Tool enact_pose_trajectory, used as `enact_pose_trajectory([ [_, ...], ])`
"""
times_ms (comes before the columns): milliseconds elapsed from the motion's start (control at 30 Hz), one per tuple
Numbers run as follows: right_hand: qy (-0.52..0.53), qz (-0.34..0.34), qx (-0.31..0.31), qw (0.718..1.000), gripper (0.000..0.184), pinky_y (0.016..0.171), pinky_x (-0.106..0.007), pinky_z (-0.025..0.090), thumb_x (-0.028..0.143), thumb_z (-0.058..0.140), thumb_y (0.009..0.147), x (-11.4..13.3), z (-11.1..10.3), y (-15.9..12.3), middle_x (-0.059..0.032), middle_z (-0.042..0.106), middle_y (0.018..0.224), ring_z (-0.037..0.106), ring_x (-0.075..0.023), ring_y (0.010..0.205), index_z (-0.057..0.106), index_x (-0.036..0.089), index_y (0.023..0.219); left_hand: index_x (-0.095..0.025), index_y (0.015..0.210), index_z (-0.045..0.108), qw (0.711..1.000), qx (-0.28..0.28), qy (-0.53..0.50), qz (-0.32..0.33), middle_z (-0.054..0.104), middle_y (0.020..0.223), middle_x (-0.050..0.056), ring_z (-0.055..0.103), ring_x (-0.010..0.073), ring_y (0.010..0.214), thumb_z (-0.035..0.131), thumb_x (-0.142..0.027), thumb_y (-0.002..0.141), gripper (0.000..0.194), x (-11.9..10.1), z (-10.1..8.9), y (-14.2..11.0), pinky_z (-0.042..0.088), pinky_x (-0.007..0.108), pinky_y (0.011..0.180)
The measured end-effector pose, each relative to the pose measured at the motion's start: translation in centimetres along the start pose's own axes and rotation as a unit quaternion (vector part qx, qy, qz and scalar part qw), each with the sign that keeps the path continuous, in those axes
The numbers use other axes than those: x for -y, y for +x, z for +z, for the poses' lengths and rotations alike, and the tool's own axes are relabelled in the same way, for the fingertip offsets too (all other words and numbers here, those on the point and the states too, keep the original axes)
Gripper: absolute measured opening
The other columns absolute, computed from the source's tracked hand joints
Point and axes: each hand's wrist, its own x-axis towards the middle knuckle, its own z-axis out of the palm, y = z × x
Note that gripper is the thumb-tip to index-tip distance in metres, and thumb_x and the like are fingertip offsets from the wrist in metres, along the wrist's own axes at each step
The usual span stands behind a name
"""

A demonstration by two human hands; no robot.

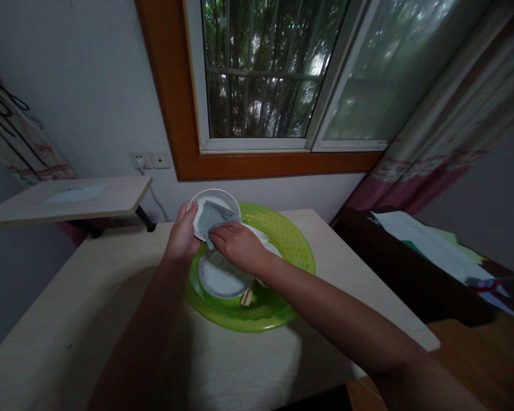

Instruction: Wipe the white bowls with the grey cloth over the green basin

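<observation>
My left hand [185, 233] grips a white bowl [216, 196] by its left rim, thumb on the inside, tilted toward me. Inside it lies a grey-blue cloth [214, 217], pressed against the bowl by my right hand [239, 244], whose fingers are closed on the cloth. Beneath both hands is a green plastic basket [297, 245]. It holds a white plate [225, 281], more white dishes [274, 249] partly hidden by my right hand and forearm, and wooden chopsticks [247, 297] whose ends stick out beside the plate.
The basket stands on a pale wooden table [346, 274]. A raised wooden shelf [120, 197] on black legs is at the left, with a wall socket [149, 160] behind. Papers [428, 240] lie on dark furniture at the right. A window [274, 74] rises beyond the table.
</observation>
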Motion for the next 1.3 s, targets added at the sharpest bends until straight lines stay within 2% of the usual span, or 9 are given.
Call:
enact_pose_trajectory([
  [167, 0.002, -0.013, -0.015, 1.000, 0.013, 0.099, -0.041, 0.051, 0.013, 0.058, 0.104, 0.1, -0.2, 0.0, -0.0137, 0.074, 0.113, 0.070, -0.0237, 0.100, 0.070, 0.011, 0.110, -0.021, 0.107, 0.058, 0.999, 0.022, 0.019, -0.029, 0.070, 0.087, 0.001, 0.066, 0.0164, 0.075, 0.081, -0.025, 0.076, 0.039, -0.5, 0.1, -0.4, 0.051, 0.027, 0.069],
  [333, -0.026, -0.043, -0.037, 0.998, 0.015, 0.118, -0.045, 0.042, 0.015, 0.059, 0.105, -1.1, -0.4, -0.2, -0.0076, 0.078, 0.105, 0.071, -0.0211, 0.094, 0.073, 0.015, 0.100, -0.023, 0.108, 0.056, 0.998, 0.013, 0.054, -0.031, 0.070, 0.086, 0.000, 0.065, 0.0165, 0.073, 0.079, -0.016, 0.071, 0.045, -2.2, -1.1, -0.1, 0.051, 0.026, 0.065],
  [433, -0.017, -0.048, -0.052, 0.997, 0.015, 0.127, -0.048, 0.033, 0.017, 0.061, 0.104, -1.9, -0.6, -0.3, -0.0068, 0.079, 0.104, 0.072, -0.0220, 0.103, 0.075, 0.016, 0.099, -0.023, 0.110, 0.056, 0.995, 0.018, 0.086, -0.049, 0.070, 0.086, 0.001, 0.066, 0.0178, 0.073, 0.080, -0.017, 0.072, 0.046, -3.4, -1.8, 0.0, 0.052, 0.026, 0.065],
  [533, -0.003, -0.053, -0.051, 0.997, 0.014, 0.129, -0.050, 0.029, 0.016, 0.063, 0.103, -2.2, -0.8, -0.5, -0.0074, 0.080, 0.105, 0.071, -0.0235, 0.115, 0.077, 0.016, 0.100, -0.023, 0.116, 0.059, 0.989, 0.039, 0.123, -0.075, 0.071, 0.091, 0.003, 0.067, 0.0189, 0.075, 0.080, -0.019, 0.074, 0.047, -4.2, -2.3, -0.1, 0.051, 0.026, 0.064],
  [667, 0.010, -0.062, -0.039, 0.997, 0.015, 0.130, -0.051, 0.030, 0.015, 0.064, 0.102, -2.2, -0.6, -0.6, -0.0075, 0.081, 0.107, 0.069, -0.0243, 0.121, 0.079, 0.017, 0.100, -0.020, 0.117, 0.065, 0.987, 0.057, 0.127, -0.086, 0.071, 0.096, 0.005, 0.066, 0.0186, 0.077, 0.079, -0.025, 0.080, 0.040, -4.0, -2.5, -0.1, 0.052, 0.027, 0.067],
  [800, -0.013, -0.044, -0.029, 0.999, 0.014, 0.126, -0.046, 0.036, 0.015, 0.064, 0.102, -1.9, -0.2, -0.5, -0.0090, 0.080, 0.110, 0.070, -0.0237, 0.116, 0.078, 0.015, 0.105, -0.018, 0.117, 0.067, 0.991, 0.045, 0.107, -0.060, 0.072, 0.097, 0.006, 0.068, 0.0207, 0.085, 0.077, -0.029, 0.085, 0.036, -3.3, -2.1, 0.0, 0.054, 0.029, 0.075],
  [967, 0.003, -0.021, 0.012, 1.000, 0.011, 0.103, -0.040, 0.052, 0.015, 0.065, 0.101, -1.0, -0.3, -0.3, -0.0118, 0.080, 0.108, 0.073, -0.0236, 0.101, 0.075, 0.013, 0.105, -0.018, 0.118, 0.066, 0.995, 0.022, 0.091, -0.029, 0.072, 0.095, 0.006, 0.070, 0.0240, 0.093, 0.077, -0.034, 0.085, 0.038, -2.4, -1.3, 0.0, 0.057, 0.034, 0.082],
  [1167, 0.048, -0.003, -0.027, 0.998, 0.030, 0.096, -0.041, 0.054, 0.015, 0.060, 0.104, -0.3, 0.5, -0.1, -0.0172, 0.078, 0.116, 0.073, -0.0251, 0.104, 0.067, 0.008, 0.132, -0.019, 0.114, 0.062, 0.999, 0.010, 0.046, -0.009, 0.071, 0.094, 0.004, 0.071, 0.0226, 0.096, 0.077, -0.039, 0.088, 0.036, -0.9, 0.0, -0.3, 0.057, 0.033, 0.086],
  [1300, 0.074, -0.003, -0.053, 0.996, 0.032, 0.099, -0.042, 0.053, 0.015, 0.059, 0.105, -0.4, 0.8, -0.1, -0.0168, 0.078, 0.121, 0.072, -0.0250, 0.106, 0.065, 0.009, 0.135, -0.020, 0.114, 0.060, 0.999, 0.024, 0.017, -0.026, 0.070, 0.095, 0.004, 0.071, 0.0228, 0.096, 0.076, -0.036, 0.089, 0.034, -0.6, 0.5, -0.7, 0.057, 0.035, 0.088],
])
